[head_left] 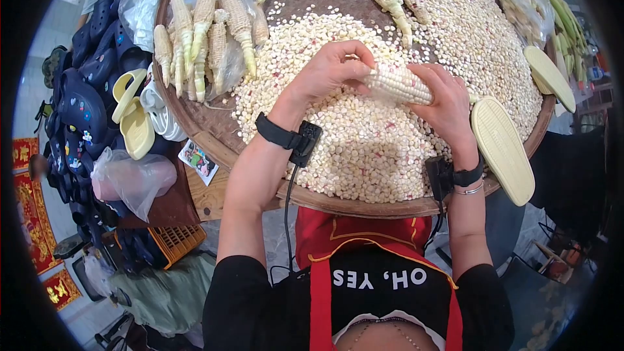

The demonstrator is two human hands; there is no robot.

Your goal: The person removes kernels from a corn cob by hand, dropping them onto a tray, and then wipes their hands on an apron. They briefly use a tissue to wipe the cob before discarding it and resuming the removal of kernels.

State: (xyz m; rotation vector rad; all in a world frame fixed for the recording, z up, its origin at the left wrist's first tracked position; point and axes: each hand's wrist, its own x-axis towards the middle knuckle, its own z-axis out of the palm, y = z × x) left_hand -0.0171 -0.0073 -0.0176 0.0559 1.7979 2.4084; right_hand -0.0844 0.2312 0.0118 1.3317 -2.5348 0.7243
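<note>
From where I stood, everything turned on the white corn cob (401,83), packed with rows of pale kernels, which lay between the two hands near the centre of the frame. Its long axis ran mostly sideways across the frame, the left end a little higher and the right end dipping slightly. The bare right hand (450,101) had its fingers closed around the right-hand end, thumb on the near side, and a short pale stalk (475,98) poked out beyond that grip. The bare left hand (328,70) came in from the other side, its fingers curled nearly closed, with the tips against the cob's upper-left end; whether they pinched it or only pressed on it, I could not tell. So neither hand was the nearer one: the left met one end and the right enclosed the other, with the middle rows exposed between them. The cob was held above a broad heap of loose cream kernels flecked with red (364,149), spread in a round brown wooden tray (364,208). A pile of pale, stripped cobs (214,26) lay at the upper left, well apart from both hands.
</note>
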